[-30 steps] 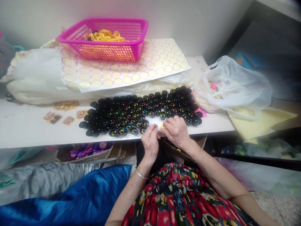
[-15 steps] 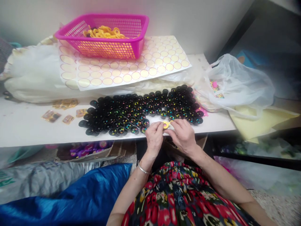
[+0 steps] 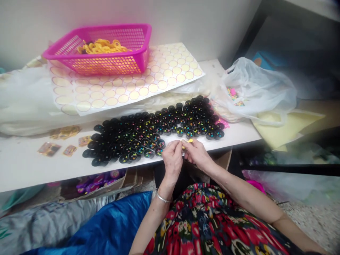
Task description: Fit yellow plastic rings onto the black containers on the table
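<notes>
Just in front of the block of black cups (image 3: 147, 132), two hands are meeting over a small yellow piece (image 3: 190, 141). The left hand (image 3: 172, 159) is curling inward, its thumb and fingertips pressing together at the left side of the piece, while the right hand (image 3: 198, 154) is gripping the piece from the right; the fingers are covering part of it, so its full shape is staying hidden. A silvery bracelet (image 3: 162, 197) is circling the left wrist. The cups are standing packed together on the white tabletop (image 3: 21, 173), many of them holding tiny coloured bits, and their block is curving around a gap on its near side, close to the hands. Behind the cups and to their left, a pink basket (image 3: 95, 65) is holding a heap of yellow pieces (image 3: 103, 46) and resting on a sheet of pale circles (image 3: 170, 74). Left of the cups, small flat packets (image 3: 49, 148) are lying on the white surface. Right of the cups, a white plastic bag (image 3: 265, 85) is slumping, and a yellow sheet (image 3: 278, 129) is lying near it. Below the cups, purple items (image 3: 99, 181) are filling a cardboard box (image 3: 124, 182), and a blue bag (image 3: 111, 223) is spreading in front of it.
</notes>
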Demonstrator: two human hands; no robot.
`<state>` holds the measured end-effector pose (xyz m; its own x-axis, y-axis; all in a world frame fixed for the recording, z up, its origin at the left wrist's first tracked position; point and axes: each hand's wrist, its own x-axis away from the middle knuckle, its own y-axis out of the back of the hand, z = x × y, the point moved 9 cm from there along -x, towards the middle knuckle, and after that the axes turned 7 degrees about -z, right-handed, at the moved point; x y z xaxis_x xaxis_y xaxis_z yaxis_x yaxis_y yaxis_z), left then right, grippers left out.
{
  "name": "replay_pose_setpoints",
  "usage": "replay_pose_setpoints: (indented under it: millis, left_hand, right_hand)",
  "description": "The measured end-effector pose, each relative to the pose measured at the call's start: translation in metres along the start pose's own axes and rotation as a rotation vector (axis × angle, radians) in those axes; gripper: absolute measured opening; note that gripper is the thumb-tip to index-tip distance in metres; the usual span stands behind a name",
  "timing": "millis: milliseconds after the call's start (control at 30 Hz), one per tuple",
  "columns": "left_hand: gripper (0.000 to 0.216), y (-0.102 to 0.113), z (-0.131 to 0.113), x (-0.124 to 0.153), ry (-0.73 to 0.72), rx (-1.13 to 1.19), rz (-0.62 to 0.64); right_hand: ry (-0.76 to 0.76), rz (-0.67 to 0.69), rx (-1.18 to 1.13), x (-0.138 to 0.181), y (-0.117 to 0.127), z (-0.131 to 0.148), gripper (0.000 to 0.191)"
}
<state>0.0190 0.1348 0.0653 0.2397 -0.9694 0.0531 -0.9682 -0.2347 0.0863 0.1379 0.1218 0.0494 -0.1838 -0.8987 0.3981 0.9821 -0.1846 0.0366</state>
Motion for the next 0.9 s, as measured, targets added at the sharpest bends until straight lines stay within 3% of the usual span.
replay_pose_setpoints:
  millis: [433, 667, 900]
  left_hand:
    - [0.021, -0.007, 0.014, 0.008, 0.284, 0.124, -0.089]
    - [0.020, -0.006, 0.020, -0.001, 0.153, 0.055, -0.044]
    - [0.020, -0.009, 0.011, 0.000, 0.195, 0.204, -0.006]
  right_hand:
    - [-0.200, 0.059, -0.218, 0.003, -0.014, -0.014, 0.036]
    - [-0.234, 0.007, -0.301, 0.002, -0.015, -0.015, 0.032]
    - [-0.189, 0.143, -0.387, 0.008, -0.019, -0.008, 0.039]
